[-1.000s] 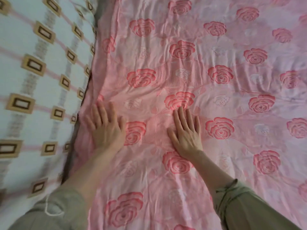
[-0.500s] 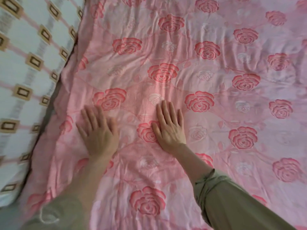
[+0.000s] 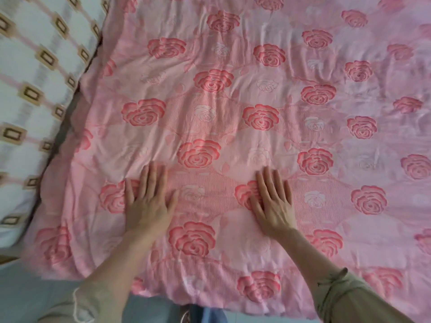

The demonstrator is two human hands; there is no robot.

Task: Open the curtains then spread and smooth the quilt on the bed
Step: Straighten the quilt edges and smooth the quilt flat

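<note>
Pressing down flat, I have both hands on the pink rose-print quilt [image 3: 233, 89]; my left hand [image 3: 150, 207] is spread wide, palm down, fingers straight and slightly fanned, its little finger over one printed rose; my right hand [image 3: 275, 206] lies the same way, palm down, fingers straight, its thumb side touching another rose; neither one holds or pinches any cloth. The two hands sit well apart, with a striped band of the quilt bare between them; both point away from me toward the far side of the bed.

The quilt covers nearly everything I can see, running out of view at the top and at the right; its near edge runs along the bottom of the view, close to my forearms, with the grey-blue floor [image 3: 35, 294] showing below it; its left edge slants beside a white cover with brown rectangles [image 3: 35, 89], and a dark shadowed seam lies between the two; whether they touch there I cannot tell.

Beyond my fingertips the cloth lies open toward the far side, crossed by shallow wrinkles; to the right of my right hand it spreads wide and paler, with finer creases; to the left of my left hand only a narrow strip of quilt lies before that edge. Olive sleeves show at the bottom corners; the left sleeve [image 3: 70, 311] is blurred; the right sleeve [image 3: 345, 297] is bunched at the forearm.
</note>
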